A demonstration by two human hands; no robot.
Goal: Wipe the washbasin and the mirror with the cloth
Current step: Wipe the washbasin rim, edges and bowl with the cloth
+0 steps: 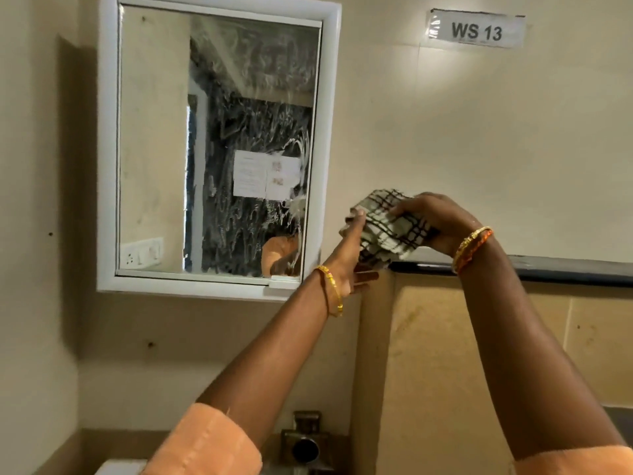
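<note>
Both hands hold the cloth [387, 228] up in the air, just to the right of the mirror [219, 145] and in front of the beige wall. The right hand [435, 221] lies over the top of the cloth with its fingers closed down on the fabric. The left hand [352, 255] comes from below; its thumb and upper fingers pinch the left edge of the cloth, while its lower fingers stay spread and free. The cloth touches neither the glass nor the wall, as far as I can see.

The cloth is a thin checked fabric, bunched in folds. I judge it light and very soft, so it will not keep a shape by itself. It is best gathered into a flat pad inside one palm, with the loose corners tucked in, so that the pressure goes evenly onto the glass. If it is wet it may sag and drip, but I cannot tell this here.

The mirror glass is covered with white soapy streaks, mostly on its right half, so this part is not yet wiped clean. Glass in a frame [330, 132] needs firm but not hard pressure.

The washbasin is almost out of view: only a metal fitting [305, 443] and a pale edge show at the bottom, between the arms. Its condition cannot be judged. The sign [476, 29] reads "WS 13".
</note>
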